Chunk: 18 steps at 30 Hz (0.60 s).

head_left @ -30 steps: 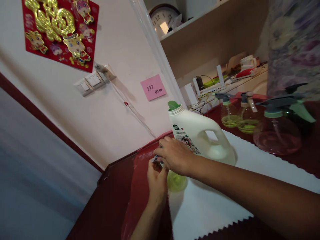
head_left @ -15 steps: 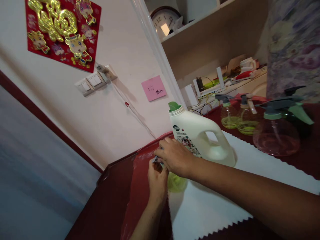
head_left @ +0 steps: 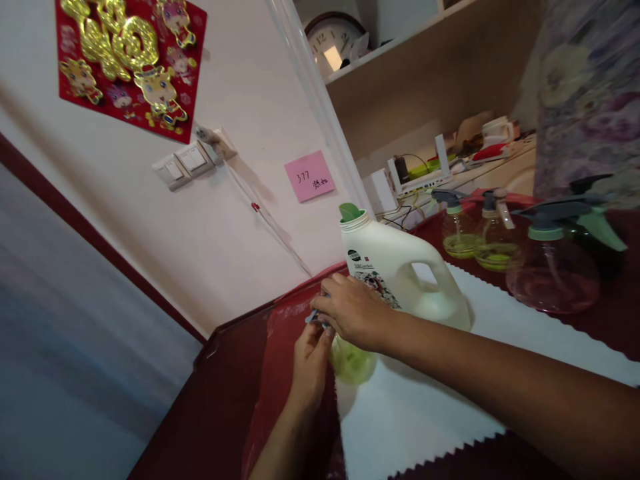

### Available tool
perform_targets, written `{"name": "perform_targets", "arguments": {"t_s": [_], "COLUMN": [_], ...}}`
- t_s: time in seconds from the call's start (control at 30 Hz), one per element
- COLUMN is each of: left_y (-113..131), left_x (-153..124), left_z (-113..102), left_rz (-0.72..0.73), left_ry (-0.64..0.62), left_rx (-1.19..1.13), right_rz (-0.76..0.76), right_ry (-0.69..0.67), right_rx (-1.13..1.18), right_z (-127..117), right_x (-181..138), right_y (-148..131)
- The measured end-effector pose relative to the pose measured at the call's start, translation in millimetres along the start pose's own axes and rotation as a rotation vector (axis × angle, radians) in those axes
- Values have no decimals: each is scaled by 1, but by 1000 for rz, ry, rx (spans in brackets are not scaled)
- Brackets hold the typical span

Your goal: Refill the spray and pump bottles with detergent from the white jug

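Observation:
A small clear spray bottle (head_left: 353, 362) with yellow-green liquid stands at the left edge of the white cloth, its top mostly covered by my hands. My right hand (head_left: 356, 312) is closed over the bottle's grey spray head (head_left: 314, 316), of which only a bit shows. Just below and to the left, my left hand (head_left: 311, 357) has thumb and fingers drawn together at the neck, under the spray head. Right behind my hands stands a large pale-green jug (head_left: 387, 243) with a handle, a flower label and a green piece sticking up from its open mouth.
To the right stand several spray bottles, among them one with pink liquid (head_left: 554, 283) and one with yellow liquid (head_left: 459, 240). White cloth (head_left: 430, 413) with a zigzag edge covers part of the dark red table (head_left: 215, 400). A wall with a pink note (head_left: 310, 176) rises behind.
My left hand has turned and slipped slightly lower at the bottle's neck, showing more of the bottle. My right hand stays on the spray head. The view has shifted very slightly.

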<state>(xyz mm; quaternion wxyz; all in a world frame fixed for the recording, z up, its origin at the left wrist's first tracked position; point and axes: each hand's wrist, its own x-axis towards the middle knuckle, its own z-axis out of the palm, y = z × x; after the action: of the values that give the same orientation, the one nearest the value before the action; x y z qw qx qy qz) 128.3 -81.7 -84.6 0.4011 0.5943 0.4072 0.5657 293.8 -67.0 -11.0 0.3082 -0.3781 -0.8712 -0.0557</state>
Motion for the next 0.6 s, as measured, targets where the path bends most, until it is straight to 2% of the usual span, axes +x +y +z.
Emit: {"name": "perform_targets", "arguments": {"t_s": [0.17,0.27,0.47,0.6], "left_y": [0,1,1,2], "left_x": [5,5,2,2], "left_z": [12,15,3,-1], "left_rz": [40,15,17,6], "left_ry": [85,138,10,1], "left_rx": [-28,4,-7,7], "right_rz": [18,14,-1,1], "right_ry": [4,8,26,35], "right_rx": [-10,-9,-11,-4], "right_z": [0,1,4,4], "right_x": [0,-1,0,-1], "right_y": [-1,0,2,1]}}
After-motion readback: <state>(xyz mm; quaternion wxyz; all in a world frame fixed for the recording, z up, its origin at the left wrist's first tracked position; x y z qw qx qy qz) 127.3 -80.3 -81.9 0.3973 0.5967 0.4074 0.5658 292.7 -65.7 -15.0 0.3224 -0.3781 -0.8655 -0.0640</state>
